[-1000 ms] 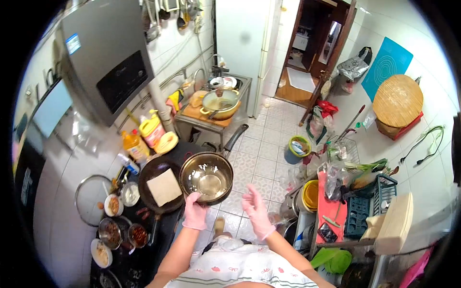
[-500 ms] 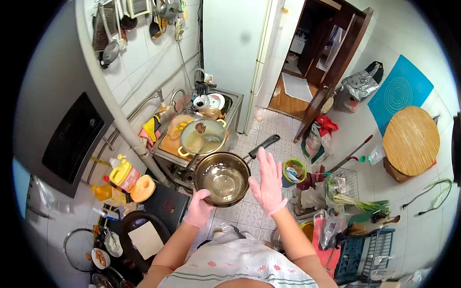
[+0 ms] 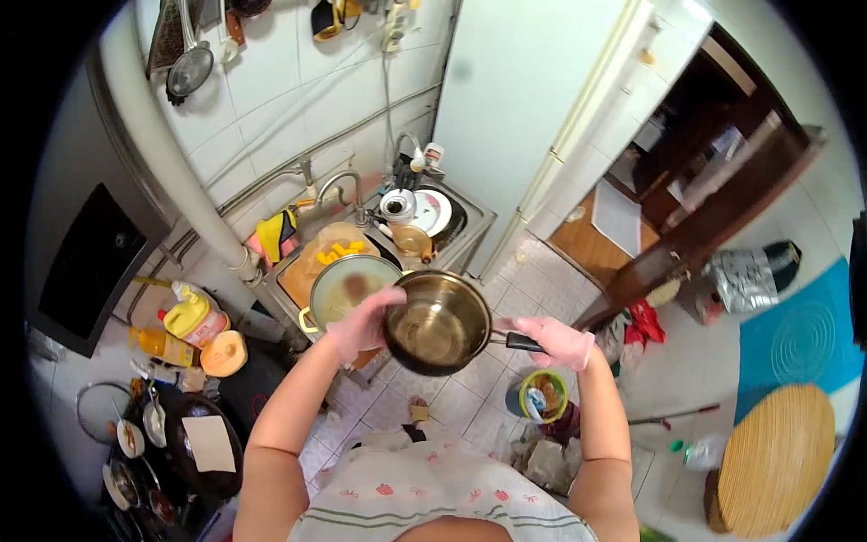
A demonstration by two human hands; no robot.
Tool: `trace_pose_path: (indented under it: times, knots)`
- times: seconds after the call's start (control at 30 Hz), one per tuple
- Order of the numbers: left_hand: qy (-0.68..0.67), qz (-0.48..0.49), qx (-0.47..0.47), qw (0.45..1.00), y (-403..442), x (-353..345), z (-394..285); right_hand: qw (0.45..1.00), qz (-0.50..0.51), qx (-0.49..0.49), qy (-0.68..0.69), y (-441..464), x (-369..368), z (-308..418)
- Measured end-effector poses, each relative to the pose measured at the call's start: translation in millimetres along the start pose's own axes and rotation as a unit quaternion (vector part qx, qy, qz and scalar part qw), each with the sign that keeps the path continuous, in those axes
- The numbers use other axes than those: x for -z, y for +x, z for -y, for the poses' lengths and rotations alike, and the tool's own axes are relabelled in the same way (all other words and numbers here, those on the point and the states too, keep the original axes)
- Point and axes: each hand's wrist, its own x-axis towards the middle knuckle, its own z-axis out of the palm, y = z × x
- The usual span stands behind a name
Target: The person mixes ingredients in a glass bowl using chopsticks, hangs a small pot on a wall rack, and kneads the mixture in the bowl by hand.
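Observation:
A saucepan (image 3: 438, 330) with a shiny metal inside and a black handle is held up in front of me, tilted so that I look into it. Wrapped over its left rim is my left hand (image 3: 363, 325) in a pink glove. My right hand (image 3: 558, 343), gloved too, closes on the black handle at the right. Just behind the saucepan stands a large pot (image 3: 327, 303) with pale yellow handles and cloudy contents, partly covered by my left hand. Yellow pieces (image 3: 341, 251) lie behind that pot, by the sink.
White plates (image 3: 432, 212) and a glass pot (image 3: 413, 242) stand in the sink below a faucet (image 3: 341, 185). Yellow bottles (image 3: 194, 316), a cut squash (image 3: 223, 354) and a dark wok (image 3: 230, 479) are to the left. A bin (image 3: 540, 397) stands on the floor at right.
My right hand went from open beside the saucepan to holding its handle, which swung round to the right. My left hand shifted up along the rim. The view turned left.

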Motion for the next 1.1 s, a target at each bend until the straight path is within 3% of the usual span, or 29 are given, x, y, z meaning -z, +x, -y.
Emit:
trace_pose_path:
  times: [0.03,0.13,0.17,0.23,0.37,0.47,0.57,0.67,0.7,0.77,0.87,0.9,0.97,1.07,1.1]
  knots:
    - [-0.030,0.054,-0.028,0.998,21,4,-7,1.000,-0.030,0.005,0.000,7,14,6]
    - [0.047,-0.209,-0.174,0.961,44,-4,-12,0.994,-0.101,0.017,-0.049,41,55,10]
    - [0.023,-0.209,-0.191,0.959,42,-4,-11,0.984,-0.142,-0.021,-0.109,56,64,13]
    - [-0.007,-0.235,-0.187,0.954,27,-9,-1,0.948,-0.180,-0.023,-0.261,91,88,20]
    - [-0.061,-0.285,-0.179,0.940,7,10,64,0.826,-0.276,0.014,-0.490,190,132,8]
    - [-0.117,-0.320,-0.148,0.929,-9,18,108,0.822,-0.293,-0.035,-0.487,251,150,26]
    - [-0.159,-0.347,-0.113,0.918,-10,31,155,0.710,-0.248,-0.051,-0.657,289,148,48]
    - [-0.188,-0.366,-0.105,0.905,-13,29,171,0.668,-0.257,-0.101,-0.691,315,130,79]
    - [-0.198,-0.370,-0.104,0.902,-14,28,173,0.569,-0.214,-0.106,-0.787,333,130,78]
    - [-0.211,-0.375,-0.110,0.896,-18,25,173,0.539,-0.193,-0.128,-0.810,351,122,86]
    - [-0.223,-0.368,-0.125,0.894,-31,18,159,0.568,-0.193,-0.134,-0.789,386,122,89]
    - [-0.231,-0.359,-0.129,0.895,-36,17,154,0.614,-0.250,-0.116,-0.740,403,127,79]
    - [-0.246,-0.349,-0.136,0.894,-43,19,151,0.598,-0.299,-0.097,-0.738,424,128,68]
    - [-0.263,-0.345,-0.143,0.890,-49,25,157,0.490,-0.267,-0.101,-0.824,428,123,69]
    - [-0.263,-0.347,-0.146,0.888,-50,28,160,0.490,-0.273,-0.099,-0.822,430,122,70]
